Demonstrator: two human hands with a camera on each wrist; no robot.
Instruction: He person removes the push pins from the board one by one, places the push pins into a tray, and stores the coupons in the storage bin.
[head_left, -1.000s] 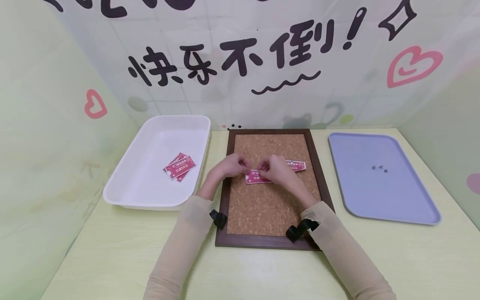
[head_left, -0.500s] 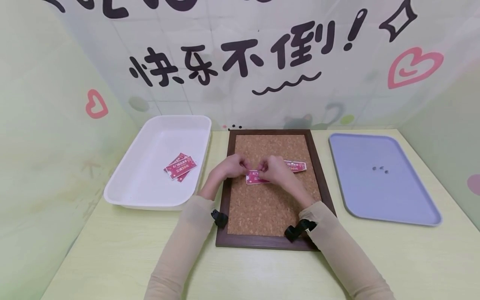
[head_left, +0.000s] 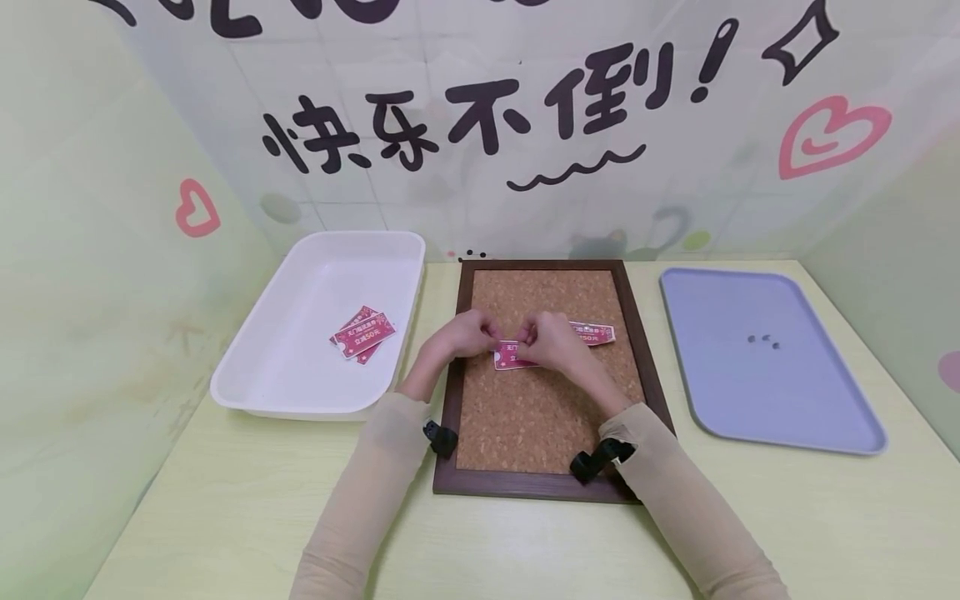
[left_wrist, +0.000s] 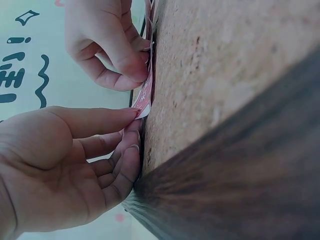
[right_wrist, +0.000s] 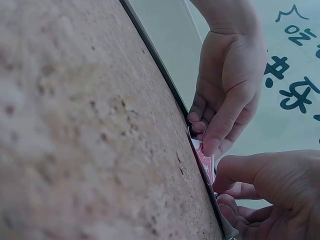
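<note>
A pink-and-white paper coupon [head_left: 507,356] lies over the cork board [head_left: 517,425]. My left hand [head_left: 471,332] pinches its left end between thumb and fingers, as the left wrist view [left_wrist: 75,155] shows from the side. My right hand [head_left: 553,340] is close beside it, thumb and forefinger [right_wrist: 235,172] brought together at the same coupon and covering its right part. A second coupon [head_left: 598,333], with a small pin [head_left: 587,327] on it, lies on the cork to the right, partly behind the right hand.
A white plastic tub [head_left: 300,367] at the left holds several more coupons [head_left: 366,335] in a loose pile. At the right is a lavender tray [head_left: 772,400] with 3 small grey pins [head_left: 766,338]. A dark wooden frame [head_left: 517,485] borders the board.
Both hands stay at the coupon with almost no movement. The whole head view has drifted slightly, and the tub and tray look the same.
</note>
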